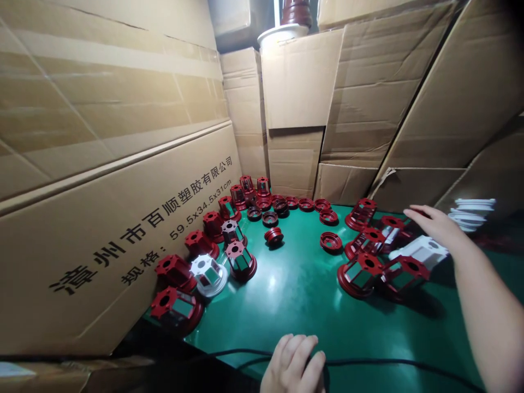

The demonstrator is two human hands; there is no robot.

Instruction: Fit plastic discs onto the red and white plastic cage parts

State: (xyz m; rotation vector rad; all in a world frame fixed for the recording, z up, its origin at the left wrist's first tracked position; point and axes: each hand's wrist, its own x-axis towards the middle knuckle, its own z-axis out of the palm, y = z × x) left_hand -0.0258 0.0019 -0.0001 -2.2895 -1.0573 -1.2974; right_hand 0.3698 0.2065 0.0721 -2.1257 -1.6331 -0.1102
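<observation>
My right hand (434,225) reaches out flat over a cluster of red lantern-shaped plastic parts (364,273) at the right of the green table (303,295), fingers stretched and apart, holding nothing. A white lantern part (421,250) lies just under the palm. My left hand (295,364) rests at the table's near edge, fingers curled over a black cable (393,362). More red lantern parts (241,261) and one white one (208,273) line the left side.
Small red rings (331,242) and caps (273,236) lie scattered at the back middle. Large cardboard boxes (123,218) wall in the table on the left, back and right. A stack of white discs (470,214) sits at the far right.
</observation>
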